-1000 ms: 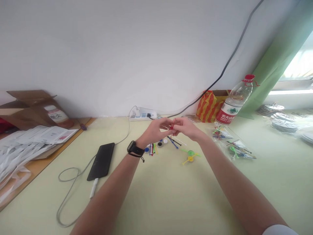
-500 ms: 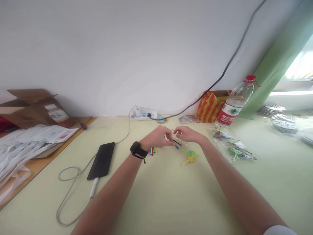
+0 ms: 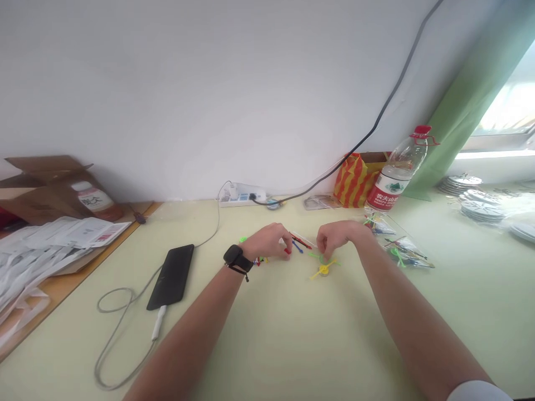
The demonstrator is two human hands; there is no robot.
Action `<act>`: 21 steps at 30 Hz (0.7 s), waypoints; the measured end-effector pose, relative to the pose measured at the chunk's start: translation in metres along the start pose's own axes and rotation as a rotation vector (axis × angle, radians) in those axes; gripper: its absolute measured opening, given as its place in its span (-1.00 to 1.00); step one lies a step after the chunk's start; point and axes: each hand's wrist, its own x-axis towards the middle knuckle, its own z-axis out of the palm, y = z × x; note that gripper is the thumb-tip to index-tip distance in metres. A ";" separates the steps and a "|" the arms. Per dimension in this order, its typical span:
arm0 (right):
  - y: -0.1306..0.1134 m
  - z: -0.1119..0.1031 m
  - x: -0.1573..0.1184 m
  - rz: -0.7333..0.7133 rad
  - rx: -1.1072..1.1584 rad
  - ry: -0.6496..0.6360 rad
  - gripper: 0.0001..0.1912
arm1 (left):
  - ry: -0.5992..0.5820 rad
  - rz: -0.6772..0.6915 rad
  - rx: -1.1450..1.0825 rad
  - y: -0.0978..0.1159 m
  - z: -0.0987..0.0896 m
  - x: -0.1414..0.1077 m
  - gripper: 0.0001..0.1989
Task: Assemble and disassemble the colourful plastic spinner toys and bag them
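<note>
1. Your left hand has its thumb and fingertips brought together on a small red piece. That grip is pinched nearly closed, and the piece shows at the fingertips, at about 4 o'clock from the middle of the hand.
2. From the left grip, a blue arrow lies just beside at 2 to 3 o'clock, with a red arrow a little beyond at 2 o'clock. Both lie on the bench.
3. More coloured pieces sit partly hidden by your left wrist, between 8 and 9 o'clock from that grip.
4. Your right hand points downward with fingers curled close together, its tips over the green-armed piece. You cannot tell from here whether that grip has hold of it or how far open it is.
5. The yellow-armed piece lies near the right fingertips, at 6 o'clock, overlapping the green one.
6. Clear packets of similar parts rest well apart from the right grip, around 3 o'clock.
</note>
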 end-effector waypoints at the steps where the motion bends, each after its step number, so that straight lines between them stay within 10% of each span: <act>1: 0.001 0.000 0.001 0.005 0.011 0.002 -0.54 | 0.018 -0.010 0.038 0.000 -0.001 0.000 -0.87; 7: 0.011 -0.002 -0.004 0.030 0.104 0.105 -0.68 | 0.159 -0.102 0.180 0.003 -0.004 -0.004 -0.56; 21: 0.016 -0.002 -0.011 -0.125 0.448 0.411 -0.56 | 0.132 -0.145 0.075 -0.020 -0.005 -0.007 -0.59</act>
